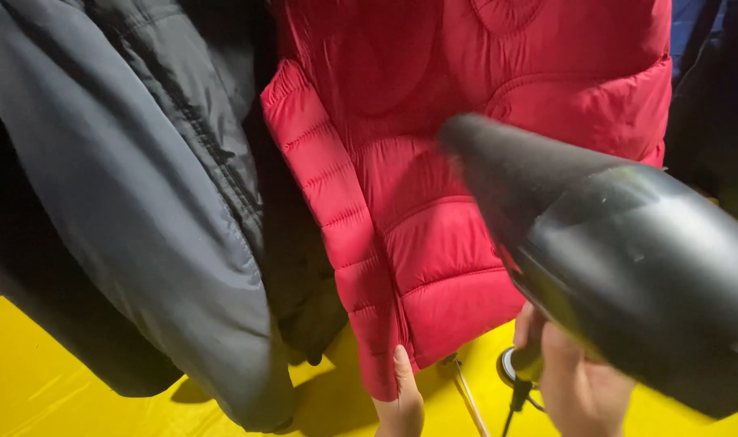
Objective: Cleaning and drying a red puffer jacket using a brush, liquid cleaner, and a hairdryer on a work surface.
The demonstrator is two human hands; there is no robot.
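Left hand [401,400] pinching cuff of hanging red puffer jacket [433,202] from below. Right hand [575,380] gripping black hair dryer [628,251], nozzle near jacket front. Grey jacket [142,202] hanging alongside.

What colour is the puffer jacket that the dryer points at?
Red: the puffer jacket, quilted, shows best in the head view.
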